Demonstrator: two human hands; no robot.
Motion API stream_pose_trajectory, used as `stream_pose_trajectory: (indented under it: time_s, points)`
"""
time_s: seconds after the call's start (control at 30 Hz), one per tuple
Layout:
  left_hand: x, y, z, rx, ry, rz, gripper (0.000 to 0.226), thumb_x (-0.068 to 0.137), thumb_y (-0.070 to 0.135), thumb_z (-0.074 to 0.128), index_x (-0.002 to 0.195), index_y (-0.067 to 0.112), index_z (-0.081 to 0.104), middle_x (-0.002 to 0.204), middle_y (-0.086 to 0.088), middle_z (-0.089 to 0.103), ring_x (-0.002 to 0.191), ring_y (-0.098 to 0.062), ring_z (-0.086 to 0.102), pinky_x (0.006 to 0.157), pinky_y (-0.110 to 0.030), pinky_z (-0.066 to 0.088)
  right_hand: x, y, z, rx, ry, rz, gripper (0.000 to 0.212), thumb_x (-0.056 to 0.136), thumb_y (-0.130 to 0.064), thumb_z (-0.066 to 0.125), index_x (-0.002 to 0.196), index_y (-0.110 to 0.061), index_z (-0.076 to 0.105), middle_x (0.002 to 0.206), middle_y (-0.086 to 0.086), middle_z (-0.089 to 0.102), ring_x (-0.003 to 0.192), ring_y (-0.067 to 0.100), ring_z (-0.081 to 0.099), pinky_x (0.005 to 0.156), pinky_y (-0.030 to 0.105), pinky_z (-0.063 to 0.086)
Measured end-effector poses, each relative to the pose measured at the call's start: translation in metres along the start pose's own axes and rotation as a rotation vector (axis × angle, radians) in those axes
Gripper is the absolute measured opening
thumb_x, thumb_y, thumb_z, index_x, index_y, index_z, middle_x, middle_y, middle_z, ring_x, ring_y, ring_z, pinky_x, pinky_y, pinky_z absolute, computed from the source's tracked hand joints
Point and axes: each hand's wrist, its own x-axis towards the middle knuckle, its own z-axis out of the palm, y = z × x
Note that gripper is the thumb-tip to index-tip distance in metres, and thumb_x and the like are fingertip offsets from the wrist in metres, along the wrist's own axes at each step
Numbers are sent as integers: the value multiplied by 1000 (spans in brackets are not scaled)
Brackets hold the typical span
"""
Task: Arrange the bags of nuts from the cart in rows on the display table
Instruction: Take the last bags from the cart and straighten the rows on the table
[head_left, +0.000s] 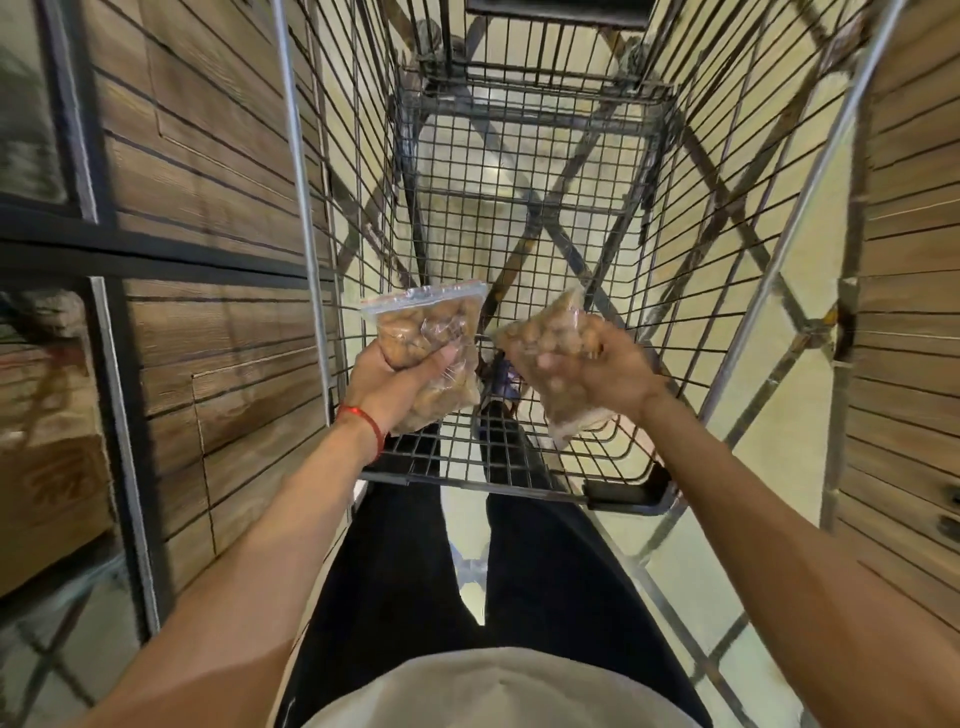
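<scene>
Wood-panelled walls flank the wire cart (519, 218) filling the upper frame. Above its near end, the left hand (387, 376) has fingers wrapped around one bag of nuts (428, 338) at centre; the right hand (597, 366) clutches another bag (550, 364) just beside it.

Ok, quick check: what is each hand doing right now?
Left hand: closed on a zip-top bag of nuts, held above the cart.
Right hand: closed on a second bag of nuts.
</scene>
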Motion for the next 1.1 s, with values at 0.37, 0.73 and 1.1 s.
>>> stream_pose_trajectory:
  time_s: [0.37,0.73,1.1]
  points:
    - [-97,36,-16,-320,11,142,32,83,17,80,114,8,74,96,0,81,82,-6,77,71,-16,57,-78,-54,1,427,-140,-73,60,78,-38,87,128,-11,72,121,13,78,110,33,76,98,49,60]
    - [-184,-37,-71,-597,97,235,65,74,37,87,128,6,67,117,-16,77,109,-40,73,99,-54,56,-151,-65,38,265,-363,-176,96,64,-55,96,142,-14,58,133,17,73,123,38,70,105,51,54]
    - [-325,-184,-104,-993,350,186,71,71,33,86,128,-2,66,116,-25,74,91,-33,74,69,-34,61,-251,-27,148,52,-521,-173,107,50,-60,101,137,-8,66,125,19,76,104,32,77,82,41,65]
